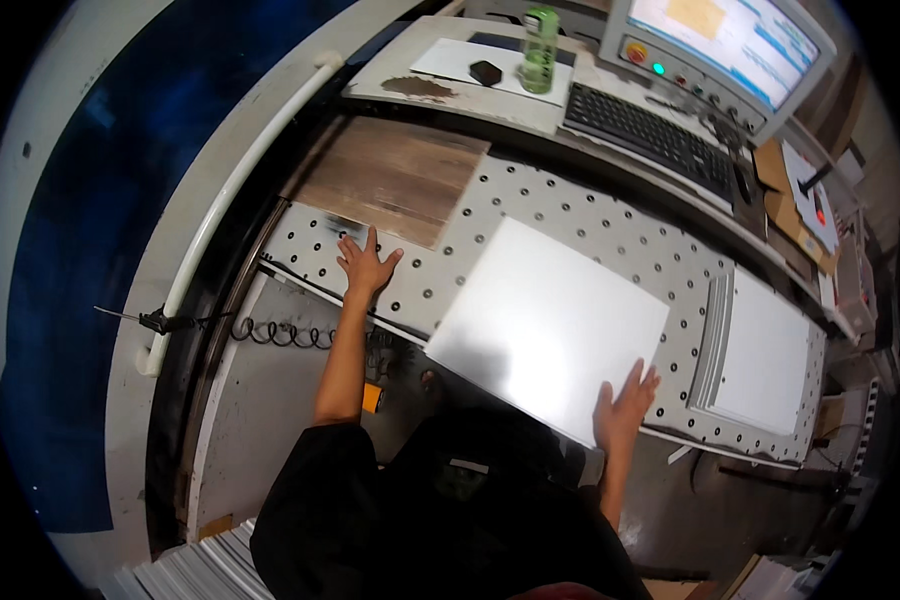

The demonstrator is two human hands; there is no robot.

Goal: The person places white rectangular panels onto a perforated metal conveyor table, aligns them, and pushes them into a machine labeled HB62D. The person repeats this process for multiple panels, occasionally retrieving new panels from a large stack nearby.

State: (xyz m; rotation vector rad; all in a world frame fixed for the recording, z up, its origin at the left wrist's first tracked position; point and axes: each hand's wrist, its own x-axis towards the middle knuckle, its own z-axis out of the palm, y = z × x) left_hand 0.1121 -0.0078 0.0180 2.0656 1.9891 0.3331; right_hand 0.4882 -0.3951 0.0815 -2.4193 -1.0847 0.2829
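My left hand point(368, 268) lies with fingers spread on the perforated table, its fingertips at the near edge of a brown wood-grain panel point(390, 172). In front of me a white square panel point(545, 315) rests on the table, its near corner sticking out past the front edge. My right hand point(627, 405) is at the right side of the white panel, fingers apart and thumb against its edge. Neither hand is closed around anything.
A stack of white panels point(760, 350) sits at the table's right end. Behind are a keyboard point(650, 140), a monitor point(730, 45) with buttons and a green bottle point(540, 50). At left run a white rail point(225, 200) and a coiled black cable point(280, 333).
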